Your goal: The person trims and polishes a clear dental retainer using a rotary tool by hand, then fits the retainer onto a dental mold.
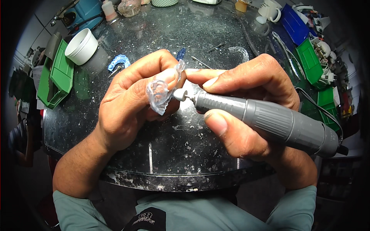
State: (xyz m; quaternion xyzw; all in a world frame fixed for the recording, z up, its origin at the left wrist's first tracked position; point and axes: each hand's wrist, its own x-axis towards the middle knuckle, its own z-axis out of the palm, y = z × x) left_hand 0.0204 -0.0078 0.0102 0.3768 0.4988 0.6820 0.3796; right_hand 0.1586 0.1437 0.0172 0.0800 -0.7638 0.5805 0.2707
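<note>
Clear mouth tray (157, 95) and grey hand drill (269, 119), held over the bench (192, 158).
The left hand's (125, 92) fingers pinch the tray, the thumb laid across it; the right hand's (266, 79) fingers wrap the drill, whose white grinding tip (179, 94) sits at the tray's edge, though whether they touch I cannot tell. A blue mouth mould (120, 60) lies on the bench beyond the left hand.

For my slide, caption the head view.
Left hand holds clear curved plastic dental tray; right hand, grey cylindrical rotary handpiece.
</note>
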